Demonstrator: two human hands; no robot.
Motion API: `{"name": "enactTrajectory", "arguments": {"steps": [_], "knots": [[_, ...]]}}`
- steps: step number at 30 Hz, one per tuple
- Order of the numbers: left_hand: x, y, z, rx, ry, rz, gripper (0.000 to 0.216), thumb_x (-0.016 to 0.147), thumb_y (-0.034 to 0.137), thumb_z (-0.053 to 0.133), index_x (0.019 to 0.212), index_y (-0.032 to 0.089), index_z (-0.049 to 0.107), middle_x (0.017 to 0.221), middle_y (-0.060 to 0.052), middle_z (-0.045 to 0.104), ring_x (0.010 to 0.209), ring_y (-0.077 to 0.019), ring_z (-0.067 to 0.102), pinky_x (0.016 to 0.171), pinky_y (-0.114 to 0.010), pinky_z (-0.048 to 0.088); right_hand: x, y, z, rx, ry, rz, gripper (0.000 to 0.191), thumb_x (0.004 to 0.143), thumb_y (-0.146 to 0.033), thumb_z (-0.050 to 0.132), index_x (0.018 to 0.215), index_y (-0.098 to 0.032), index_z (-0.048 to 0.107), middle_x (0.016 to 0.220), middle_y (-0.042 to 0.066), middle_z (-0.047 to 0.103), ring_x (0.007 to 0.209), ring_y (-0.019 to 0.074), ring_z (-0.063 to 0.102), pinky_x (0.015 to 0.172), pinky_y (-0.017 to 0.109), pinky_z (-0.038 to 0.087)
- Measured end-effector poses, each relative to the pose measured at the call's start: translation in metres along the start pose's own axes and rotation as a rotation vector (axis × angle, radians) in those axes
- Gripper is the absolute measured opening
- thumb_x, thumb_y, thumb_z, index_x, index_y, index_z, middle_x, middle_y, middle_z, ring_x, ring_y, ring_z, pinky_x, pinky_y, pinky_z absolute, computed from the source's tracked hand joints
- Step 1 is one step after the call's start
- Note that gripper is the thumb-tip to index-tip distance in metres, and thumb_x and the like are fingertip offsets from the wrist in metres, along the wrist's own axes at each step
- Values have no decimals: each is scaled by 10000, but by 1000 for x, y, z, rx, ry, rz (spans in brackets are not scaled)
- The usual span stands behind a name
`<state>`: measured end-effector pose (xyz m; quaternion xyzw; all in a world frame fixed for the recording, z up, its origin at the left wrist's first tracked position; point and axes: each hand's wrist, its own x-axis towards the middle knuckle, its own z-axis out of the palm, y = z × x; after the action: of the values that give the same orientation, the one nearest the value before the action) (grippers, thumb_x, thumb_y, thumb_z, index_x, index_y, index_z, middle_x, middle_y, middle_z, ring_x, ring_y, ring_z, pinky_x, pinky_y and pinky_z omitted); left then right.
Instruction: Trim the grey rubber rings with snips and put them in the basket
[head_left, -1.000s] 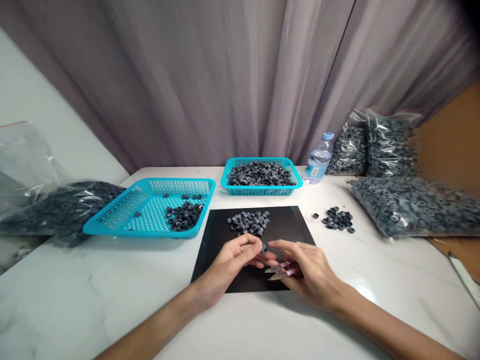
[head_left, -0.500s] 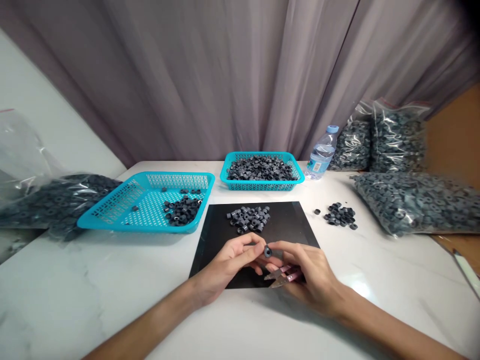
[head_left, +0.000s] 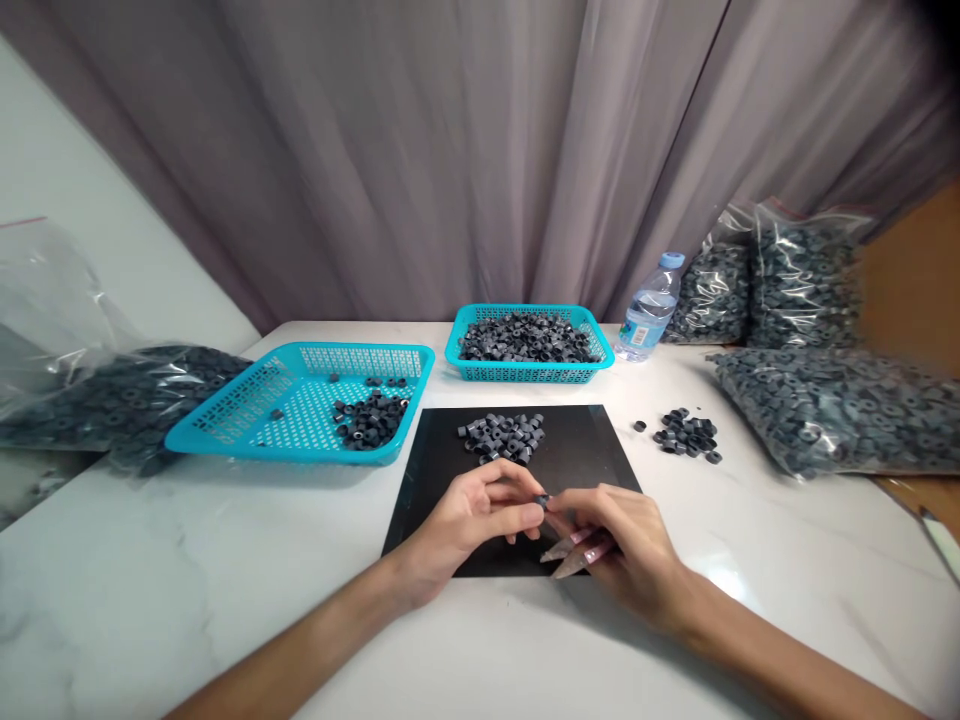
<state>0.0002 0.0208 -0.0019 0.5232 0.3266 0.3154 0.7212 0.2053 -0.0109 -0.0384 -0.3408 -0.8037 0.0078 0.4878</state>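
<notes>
Over the front part of a black mat (head_left: pixel 592 440), my left hand (head_left: pixel 480 515) pinches a small dark grey ring (head_left: pixel 541 501) between thumb and fingers. The fingertips of my right hand (head_left: pixel 619 535) meet at the ring's right side. Held in that same hand is a pair of small snips (head_left: pixel 574 558), with pink parts near the grip and two pointed metal blades that stand apart and point left. My fingers cover most of their handles. Just beyond my hands lies a pile of similar grey rings (head_left: pixel 506 435) on the mat.
A turquoise basket (head_left: pixel 300 452) on the left holds some rings; a fuller turquoise basket (head_left: pixel 529 374) stands at the back. Loose rings (head_left: pixel 686 435) lie right of the mat. A water bottle (head_left: pixel 649 310), bags of rings (head_left: pixel 840 410) and another bag (head_left: pixel 165 390) flank the table.
The ring has turned between my fingers, from its hole facing me to a more edge-on view. The snips stay in my right hand. The whole view has shifted slightly.
</notes>
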Motion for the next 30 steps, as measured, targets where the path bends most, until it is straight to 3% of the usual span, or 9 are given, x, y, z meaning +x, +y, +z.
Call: {"name": "enactTrajectory", "arguments": {"steps": [11,25,30], "knots": [[0,-2,-4,-44,40,-14,209,829,246,839,954,164,692,841,2,700,685,-78,581,679,-203,433,1,0,2,92,15,124,150,980,-201,650,1078,-207,537,569,-104,490,426,64,393,419,171,318],[-1,-1,-5,-1,6,-40,215,844,290,828,1029,192,779,840,-22,758,752,-114,649,652,-201,418,1,2,3,84,-5,129,159,1001,-249,631,1128,-199,550,587,-92,503,440,67,441,443,170,368],[-1,1,-4,44,26,-37,174,850,311,814,993,212,825,932,-31,773,770,-111,591,673,-204,409,2,1,2,95,-10,125,165,1002,-241,628,1136,-202,541,597,-89,518,450,70,465,462,172,386]]}}
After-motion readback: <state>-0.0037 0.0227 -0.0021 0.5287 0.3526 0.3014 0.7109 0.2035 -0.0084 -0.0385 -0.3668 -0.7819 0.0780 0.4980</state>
